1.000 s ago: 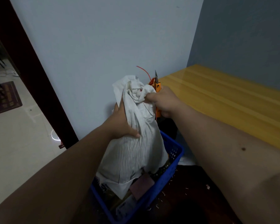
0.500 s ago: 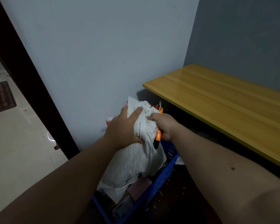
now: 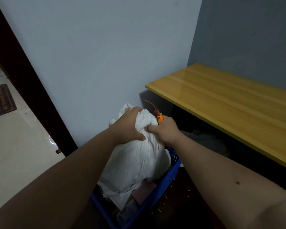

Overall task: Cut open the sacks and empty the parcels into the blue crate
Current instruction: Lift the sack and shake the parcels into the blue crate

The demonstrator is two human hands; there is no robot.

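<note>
A white woven sack (image 3: 135, 162) hangs mouth-down over the blue crate (image 3: 157, 192), its open end inside the crate. My left hand (image 3: 129, 128) grips the bunched top of the sack from the left. My right hand (image 3: 163, 131) pinches the same bunched cloth from the right while also holding an orange cutter (image 3: 160, 118), with a red tie (image 3: 151, 104) sticking up beside it. A pink parcel (image 3: 144, 193) and darker parcels lie in the crate under the sack.
A yellow wooden tabletop (image 3: 229, 103) stands to the right, with dark space and grey cloth beneath it. A pale wall is right behind the crate. A dark door frame (image 3: 31, 90) and tiled floor lie to the left. Small staples litter the dark floor.
The sack dropped lower than a second ago and both hands re-gripped its top; my left hand shifted from the sack's side up onto the bunched end.
</note>
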